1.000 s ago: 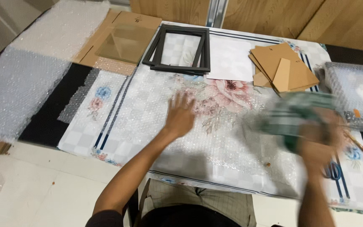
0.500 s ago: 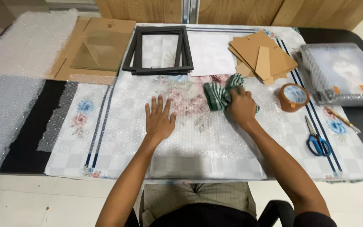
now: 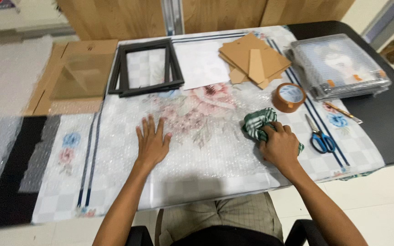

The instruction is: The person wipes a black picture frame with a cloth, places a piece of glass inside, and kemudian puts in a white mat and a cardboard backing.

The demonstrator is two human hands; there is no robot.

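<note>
Sliding back toward the near edge of the table (image 3: 379, 136) since half a second ago, the right hand (image 3: 280, 146) is staying clenched around the green checked cloth (image 3: 257, 125), pressing it onto the bubble wrap (image 3: 206, 150) over the floral covering, while the left hand (image 3: 152, 142) is keeping flat, fingers spread, pinning the sheet just as before. Trouble could be brewing if that left palm lifts, since the wiping could drag the wrap into folds, and a wide sweep could be knocking the tape roll (image 3: 289, 96) or scissors (image 3: 319, 135) lying just beside the cloth.
</note>
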